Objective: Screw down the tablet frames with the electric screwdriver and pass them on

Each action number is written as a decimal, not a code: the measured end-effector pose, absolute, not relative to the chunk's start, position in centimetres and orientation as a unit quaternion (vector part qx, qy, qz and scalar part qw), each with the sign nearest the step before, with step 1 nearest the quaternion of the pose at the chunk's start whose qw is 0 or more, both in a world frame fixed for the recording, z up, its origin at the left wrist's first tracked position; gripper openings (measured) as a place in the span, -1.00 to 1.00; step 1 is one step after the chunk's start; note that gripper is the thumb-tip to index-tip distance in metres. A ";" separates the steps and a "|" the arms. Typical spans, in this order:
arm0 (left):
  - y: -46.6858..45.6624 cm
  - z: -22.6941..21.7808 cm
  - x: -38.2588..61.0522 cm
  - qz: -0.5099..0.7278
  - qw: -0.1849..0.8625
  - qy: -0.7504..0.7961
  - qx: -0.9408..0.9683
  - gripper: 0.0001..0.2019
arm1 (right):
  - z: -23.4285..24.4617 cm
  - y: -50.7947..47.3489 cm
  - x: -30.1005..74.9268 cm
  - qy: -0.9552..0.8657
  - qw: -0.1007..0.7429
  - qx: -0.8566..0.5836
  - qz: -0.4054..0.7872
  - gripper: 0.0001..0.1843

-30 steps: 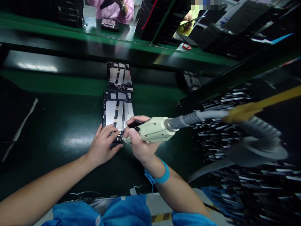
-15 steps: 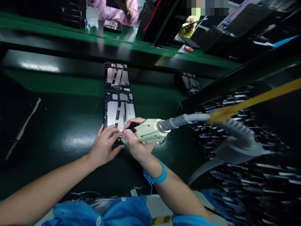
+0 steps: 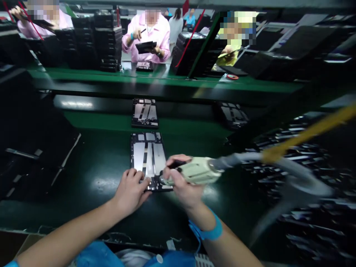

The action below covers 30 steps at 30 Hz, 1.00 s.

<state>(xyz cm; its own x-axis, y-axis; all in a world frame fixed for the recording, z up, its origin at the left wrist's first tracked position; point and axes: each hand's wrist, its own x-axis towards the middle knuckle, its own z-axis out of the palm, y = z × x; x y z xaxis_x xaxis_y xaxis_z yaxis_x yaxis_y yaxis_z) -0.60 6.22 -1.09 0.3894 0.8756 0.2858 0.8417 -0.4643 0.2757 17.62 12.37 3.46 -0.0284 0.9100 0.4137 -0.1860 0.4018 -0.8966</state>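
My view has tipped upward: a person in pink [image 3: 147, 40] across the line now shows fully, while my left hand [image 3: 132, 191], right hand [image 3: 182, 187], screwdriver [image 3: 198, 171] and panel [image 3: 148, 155] sit lower.

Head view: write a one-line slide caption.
Left hand rests on an open tablet frame on the green bench; right hand grips a cream power tool.

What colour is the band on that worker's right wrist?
Blue: the wrist band shows best in the head view.

Electronics assembly line in a factory: open tablet frames [image 3: 149, 155] on a green conveyor belt [image 3: 83, 174], stacked black trays [image 3: 107, 37], smocked workers [image 3: 151, 37] at the facing desk [image 3: 167, 79].
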 end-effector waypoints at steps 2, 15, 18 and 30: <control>3.7 -1.1 -1.7 0.199 0.041 0.534 0.820 -0.69 | 4.1 12.5 18.9 -0.548 0.645 -0.304 0.438 -0.76; 18.1 -0.5 -16.5 0.209 -0.040 0.726 0.654 -0.71 | 3.5 14.5 21.1 -0.514 0.671 -0.395 0.361 -0.78; 23.6 0.3 -17.3 0.227 -0.039 0.760 0.608 -0.64 | 3.7 14.8 21.4 -0.524 0.656 -0.416 0.350 -0.82; 37.2 -0.6 -10.1 0.294 0.193 0.820 0.451 -0.60 | 2.7 15.3 22.5 -0.553 0.643 -0.452 0.276 -0.76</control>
<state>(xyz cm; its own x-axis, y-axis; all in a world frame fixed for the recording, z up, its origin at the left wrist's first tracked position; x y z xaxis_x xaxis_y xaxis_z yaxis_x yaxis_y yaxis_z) -10.06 37.22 -0.57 -0.5185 0.8535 -0.0514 0.6259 0.4198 0.6573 22.46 15.25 2.67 0.2357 0.8549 0.4622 0.1461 0.4391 -0.8865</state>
